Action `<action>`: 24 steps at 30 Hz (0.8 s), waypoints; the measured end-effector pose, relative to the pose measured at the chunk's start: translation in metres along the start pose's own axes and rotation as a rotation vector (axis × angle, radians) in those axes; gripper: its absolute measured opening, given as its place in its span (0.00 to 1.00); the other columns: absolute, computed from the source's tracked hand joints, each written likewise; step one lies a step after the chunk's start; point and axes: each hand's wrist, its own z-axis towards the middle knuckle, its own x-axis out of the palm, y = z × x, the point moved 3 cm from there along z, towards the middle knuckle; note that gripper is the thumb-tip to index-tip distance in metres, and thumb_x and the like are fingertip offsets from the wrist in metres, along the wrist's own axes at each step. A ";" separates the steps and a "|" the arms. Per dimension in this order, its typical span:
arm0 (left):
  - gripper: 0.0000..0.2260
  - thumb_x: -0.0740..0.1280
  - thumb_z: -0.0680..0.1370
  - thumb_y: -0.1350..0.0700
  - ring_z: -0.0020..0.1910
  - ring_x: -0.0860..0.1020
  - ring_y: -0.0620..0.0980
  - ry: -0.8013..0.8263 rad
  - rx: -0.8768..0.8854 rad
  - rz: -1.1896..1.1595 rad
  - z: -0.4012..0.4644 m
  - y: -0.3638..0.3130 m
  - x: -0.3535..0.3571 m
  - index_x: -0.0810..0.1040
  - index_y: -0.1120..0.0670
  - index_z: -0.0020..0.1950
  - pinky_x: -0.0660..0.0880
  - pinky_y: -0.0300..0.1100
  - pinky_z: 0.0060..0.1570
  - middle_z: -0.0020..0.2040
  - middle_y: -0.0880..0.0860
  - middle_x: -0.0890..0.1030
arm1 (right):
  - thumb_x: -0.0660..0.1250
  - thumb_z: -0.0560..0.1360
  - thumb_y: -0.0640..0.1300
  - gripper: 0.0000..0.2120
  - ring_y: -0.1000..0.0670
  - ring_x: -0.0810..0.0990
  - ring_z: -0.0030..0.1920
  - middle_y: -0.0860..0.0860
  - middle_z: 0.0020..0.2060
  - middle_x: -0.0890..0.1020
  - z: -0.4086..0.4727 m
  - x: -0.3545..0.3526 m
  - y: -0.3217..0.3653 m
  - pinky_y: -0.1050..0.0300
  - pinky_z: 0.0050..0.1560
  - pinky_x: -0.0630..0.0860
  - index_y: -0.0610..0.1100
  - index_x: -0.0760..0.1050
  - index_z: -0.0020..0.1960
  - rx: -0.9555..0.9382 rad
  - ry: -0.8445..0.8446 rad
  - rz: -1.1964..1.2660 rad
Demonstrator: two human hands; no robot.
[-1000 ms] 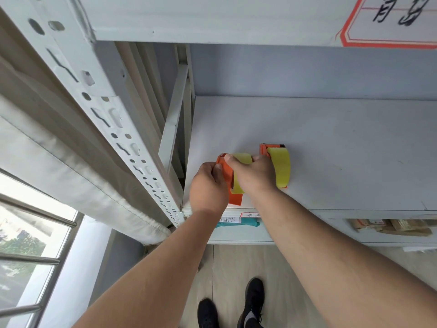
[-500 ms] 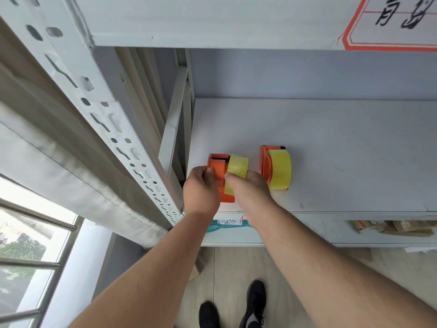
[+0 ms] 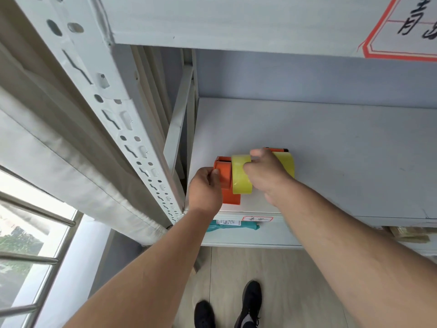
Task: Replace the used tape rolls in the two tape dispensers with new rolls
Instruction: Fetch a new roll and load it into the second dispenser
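Two orange tape dispensers stand side by side near the front left of a white shelf [image 3: 331, 162]. The left dispenser [image 3: 224, 176] carries a yellow tape roll [image 3: 240, 178]. My left hand [image 3: 205, 190] grips the orange body of this dispenser from the left. My right hand [image 3: 264, 174] holds the yellow roll, fingers curled over its right side and thumb up at its top. Behind my right hand, the second dispenser [image 3: 276, 150] with its own yellow roll [image 3: 287, 164] is partly hidden.
A perforated white upright post [image 3: 132, 138] rises just left of the shelf. An upper shelf edge [image 3: 236, 22] overhangs, with a red-bordered label [image 3: 402, 27]. The lower shelf holds a teal package [image 3: 231, 227] and brown packets [image 3: 409, 234]. A window is at far left.
The left dispenser has been turned more upright and set further onto the shelf. My right hand has moved up and over the roll's right side, now covering much of the second dispenser.
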 end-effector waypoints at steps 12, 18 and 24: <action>0.12 0.59 0.86 0.49 0.44 0.80 0.48 0.024 -0.037 -0.032 0.008 0.007 0.001 0.79 0.52 0.59 0.73 0.40 0.43 0.46 0.49 0.82 | 0.69 0.74 0.41 0.18 0.56 0.78 0.48 0.54 0.51 0.81 -0.005 -0.029 0.030 0.61 0.38 0.70 0.54 0.77 0.62 -0.203 0.222 -0.353; 0.12 0.59 0.86 0.50 0.44 0.79 0.44 0.021 -0.032 -0.036 0.009 0.007 0.001 0.79 0.54 0.61 0.73 0.37 0.40 0.49 0.50 0.82 | 0.70 0.78 0.50 0.14 0.48 0.74 0.61 0.52 0.57 0.76 0.010 -0.030 0.021 0.55 0.64 0.73 0.57 0.84 0.62 -0.447 0.094 -0.579; 0.12 0.59 0.86 0.51 0.45 0.79 0.44 0.030 -0.022 -0.047 0.009 0.008 0.002 0.80 0.54 0.61 0.74 0.36 0.41 0.50 0.51 0.82 | 0.74 0.76 0.41 0.15 0.57 0.79 0.44 0.61 0.42 0.77 0.029 -0.030 -0.013 0.57 0.50 0.74 0.53 0.85 0.61 -0.433 0.113 -0.426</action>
